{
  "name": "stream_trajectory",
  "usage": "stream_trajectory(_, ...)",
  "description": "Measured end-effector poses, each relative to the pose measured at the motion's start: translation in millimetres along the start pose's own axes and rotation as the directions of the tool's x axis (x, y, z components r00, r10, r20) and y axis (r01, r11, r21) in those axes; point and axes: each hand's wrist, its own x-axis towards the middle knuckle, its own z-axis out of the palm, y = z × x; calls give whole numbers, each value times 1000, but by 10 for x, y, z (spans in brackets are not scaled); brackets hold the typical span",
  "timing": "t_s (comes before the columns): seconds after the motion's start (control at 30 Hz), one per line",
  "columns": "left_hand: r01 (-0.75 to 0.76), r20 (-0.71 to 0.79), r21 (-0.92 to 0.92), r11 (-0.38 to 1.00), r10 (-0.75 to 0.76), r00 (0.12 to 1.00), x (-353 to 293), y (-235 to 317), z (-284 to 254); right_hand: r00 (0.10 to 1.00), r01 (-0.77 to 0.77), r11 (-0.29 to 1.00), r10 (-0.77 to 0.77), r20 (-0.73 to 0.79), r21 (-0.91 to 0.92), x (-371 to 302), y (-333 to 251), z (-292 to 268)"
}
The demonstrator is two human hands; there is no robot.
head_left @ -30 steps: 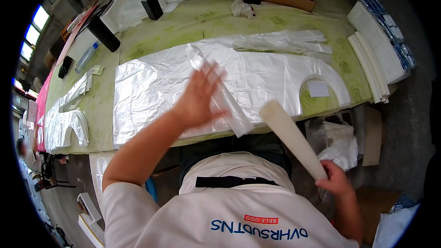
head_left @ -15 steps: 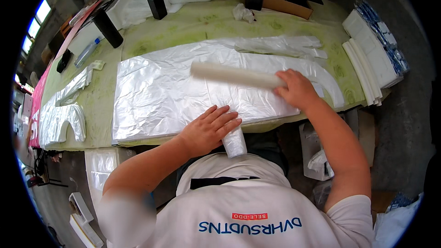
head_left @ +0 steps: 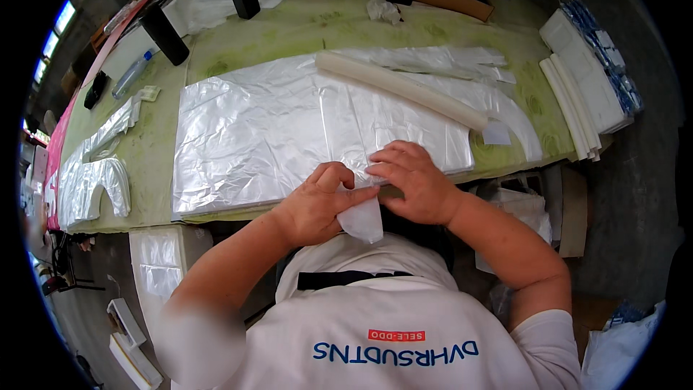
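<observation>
Head view showed the left hand (head_left: pixel 315 202) and right hand (head_left: pixel 413 180), fingers pinched on a plastic strip (head_left: pixel 361 213) at the bag stack's (head_left: pixel 289 137) near edge; beyond lay a white roll (head_left: pixel 401 90).

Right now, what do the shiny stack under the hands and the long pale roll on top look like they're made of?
The stack of sheets looks like thin translucent plastic film: glossy, crinkled, silvery glare. The pale roll appears matte cream, possibly paper or rolled film; the look leaves it open.
</observation>
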Motion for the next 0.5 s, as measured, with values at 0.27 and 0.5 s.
stream_trajectory(0.27,180,-359,-106,978,-207,910,5,-136,69,958,-287,916,277,76,279,180,153,316)
stream_trajectory(0.5,392,-330,-178,903,-430,840,106,-280,48,694,-697,597,701,164,398,335,11,342)
